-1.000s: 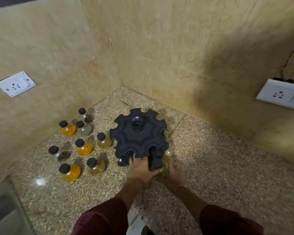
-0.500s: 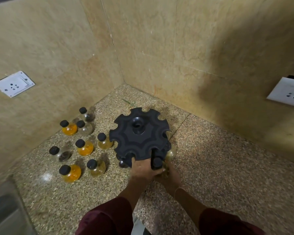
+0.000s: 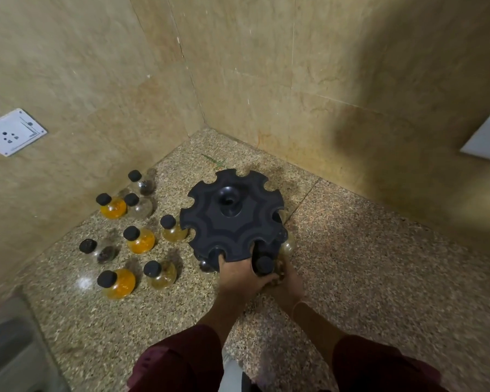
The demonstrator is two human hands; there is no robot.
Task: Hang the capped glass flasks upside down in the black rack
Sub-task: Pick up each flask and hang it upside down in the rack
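The black rack [image 3: 232, 219], a round disc with notches around its rim, stands on the speckled counter near the corner. My left hand [image 3: 238, 275] grips its near rim. My right hand [image 3: 287, 284] sits lower, partly hidden behind the left, closed around a flask whose black cap [image 3: 263, 264] shows at the near notch. A pale glass flask [image 3: 287, 246] hangs at the rack's right edge. Several capped flasks stand upright to the left: orange ones [image 3: 112, 207], pale yellow ones [image 3: 173, 232] and clear ones [image 3: 142, 184].
Tiled walls meet in a corner just behind the rack. A white socket [image 3: 12, 132] is on the left wall, another socket [image 3: 485, 141] on the right wall. A steel sink edge [image 3: 6, 352] lies at bottom left. Bare counter stretches to the right.
Both hands have stayed at the rack's near rim. The capped flask has shifted slightly closer to the notch, and the view has drifted a little.
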